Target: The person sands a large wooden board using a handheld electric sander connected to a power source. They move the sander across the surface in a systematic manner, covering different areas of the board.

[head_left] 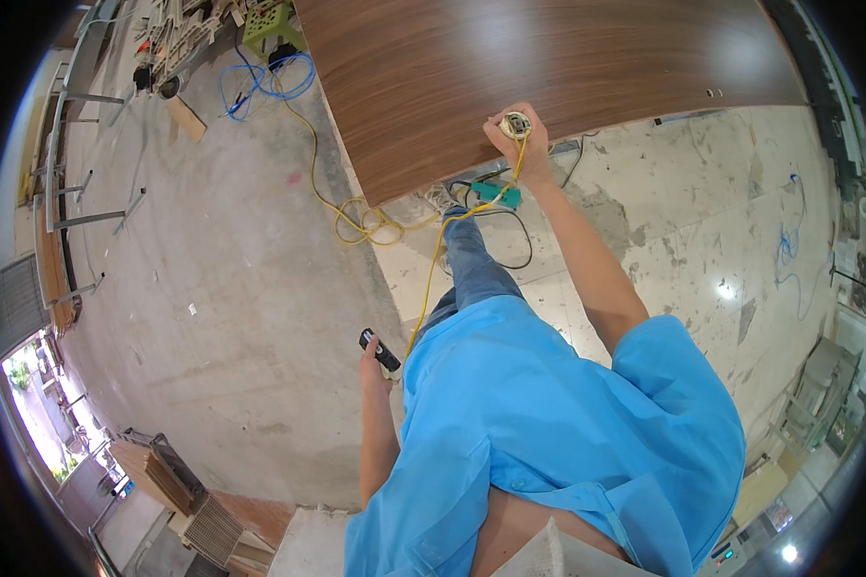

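Note:
My right hand [527, 144] is wrapped round a cylindrical corded object [515, 125] at the near edge of the brown wood-grain panel [568, 58]. Its round end faces up, pale at the rim and dark inside; its exact kind does not show. A yellow cord [443, 236] hangs down from it, passing in front of my leg toward my left side. Lower on the left, away from the panel, my left hand [372, 368] grips a small black handheld device [386, 354], seen at an angle.
A green tool-like item [496, 195] and dark cables lie by my foot beneath the panel edge. More yellow cord [366, 226] is coiled on the concrete floor. Blue cable [289, 82] and a green stool [269, 27] are far left; metal frames [91, 219] stand along the left side.

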Available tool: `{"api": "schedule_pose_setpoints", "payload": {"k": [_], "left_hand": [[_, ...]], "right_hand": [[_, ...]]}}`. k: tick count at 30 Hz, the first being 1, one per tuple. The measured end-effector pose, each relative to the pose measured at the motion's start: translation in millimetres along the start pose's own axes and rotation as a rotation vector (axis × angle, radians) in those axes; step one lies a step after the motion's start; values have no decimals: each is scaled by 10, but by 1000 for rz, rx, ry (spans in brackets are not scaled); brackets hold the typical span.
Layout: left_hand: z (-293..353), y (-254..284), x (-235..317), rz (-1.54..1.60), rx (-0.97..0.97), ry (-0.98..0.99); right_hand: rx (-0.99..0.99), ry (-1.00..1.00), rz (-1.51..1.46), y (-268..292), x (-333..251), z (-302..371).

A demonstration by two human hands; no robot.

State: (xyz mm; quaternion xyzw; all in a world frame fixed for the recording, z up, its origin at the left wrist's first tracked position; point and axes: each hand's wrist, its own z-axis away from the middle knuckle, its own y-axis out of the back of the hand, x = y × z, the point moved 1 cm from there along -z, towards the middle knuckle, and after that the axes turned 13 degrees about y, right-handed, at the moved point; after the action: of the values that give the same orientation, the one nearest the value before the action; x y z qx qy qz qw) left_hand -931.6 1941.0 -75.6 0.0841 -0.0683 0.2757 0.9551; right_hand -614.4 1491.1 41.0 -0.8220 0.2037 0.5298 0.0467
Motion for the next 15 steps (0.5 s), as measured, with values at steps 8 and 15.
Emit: {"api": "schedule_pose_setpoints", "payload": {"k": [8, 15], "left_hand": [[-92, -40, 37, 60, -48, -45], [73, -5, 194, 18, -70, -125]], "right_hand": [[-7, -162, -68, 8, 108, -94], [40, -50, -41, -92, 132, -167]]}}
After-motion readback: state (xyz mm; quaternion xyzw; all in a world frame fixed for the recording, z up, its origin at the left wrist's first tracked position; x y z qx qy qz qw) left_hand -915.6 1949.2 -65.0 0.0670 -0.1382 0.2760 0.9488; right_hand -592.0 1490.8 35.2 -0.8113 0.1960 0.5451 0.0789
